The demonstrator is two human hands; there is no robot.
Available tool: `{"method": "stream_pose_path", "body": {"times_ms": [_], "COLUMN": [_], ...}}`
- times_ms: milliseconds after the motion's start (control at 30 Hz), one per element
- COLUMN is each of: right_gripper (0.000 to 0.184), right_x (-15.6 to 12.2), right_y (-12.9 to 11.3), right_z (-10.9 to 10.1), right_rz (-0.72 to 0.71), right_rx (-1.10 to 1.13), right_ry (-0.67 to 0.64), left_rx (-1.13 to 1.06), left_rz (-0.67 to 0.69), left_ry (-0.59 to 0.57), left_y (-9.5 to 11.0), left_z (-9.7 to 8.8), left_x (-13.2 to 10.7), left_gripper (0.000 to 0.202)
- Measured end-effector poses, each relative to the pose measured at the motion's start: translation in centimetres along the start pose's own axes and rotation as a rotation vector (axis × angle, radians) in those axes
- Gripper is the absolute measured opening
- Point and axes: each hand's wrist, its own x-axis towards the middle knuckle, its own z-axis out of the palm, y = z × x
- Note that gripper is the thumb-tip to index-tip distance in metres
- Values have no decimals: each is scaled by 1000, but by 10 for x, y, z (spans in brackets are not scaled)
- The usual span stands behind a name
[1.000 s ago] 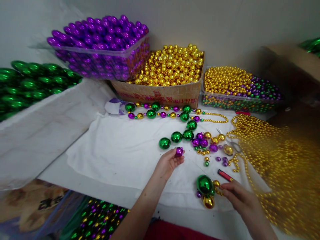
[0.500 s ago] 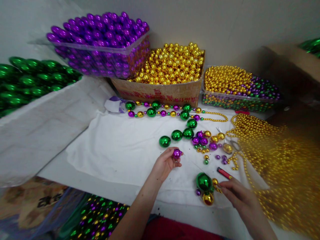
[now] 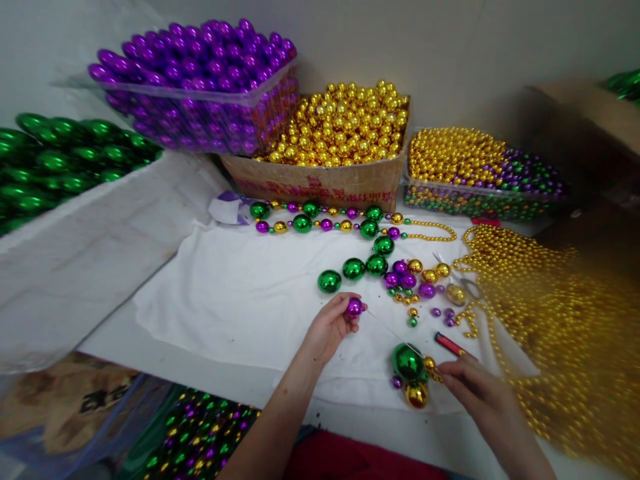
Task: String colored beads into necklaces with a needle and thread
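Note:
My left hand is closed on a shiny purple bead, pinched between thumb and fingers. From that bead a thin string runs down and right toward a large green bead. My right hand pinches the small gold beads at the end of this beaded strand, next to a round gold bead. Below the green bead hang another gold bead and a small purple bead. Just above my right hand lies a red lighter.
Loose green beads, purple beads and scissors lie on the white cloth. Behind them is a finished-looking bead necklace. A purple-bead bin, a gold-bead carton and heaped gold strands surround the cloth.
The string between the purple bead and the green bead now shows as a straight line. My left fingers have curled in slightly; both hands stay in nearly the same place.

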Motion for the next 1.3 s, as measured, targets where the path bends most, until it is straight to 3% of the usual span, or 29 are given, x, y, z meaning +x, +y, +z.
{"method": "stream_pose_path", "body": {"times_ms": [300, 567, 1300], "right_gripper": [24, 23, 27], "right_x": [-3, 4, 9], "right_y": [-1, -8, -22], "right_z": [-1, 6, 29], "right_rz": [-1, -18, 40], "right_rx": [3, 14, 183], "right_ry": [20, 1, -51], "left_rx": [5, 46, -184], "left_rz": [-3, -31, -70], "left_ry": [12, -48, -120], "left_y": [0, 0, -5], "left_z": [0, 5, 4], "left_x": [0, -4, -6], "left_gripper": [23, 23, 38]}}
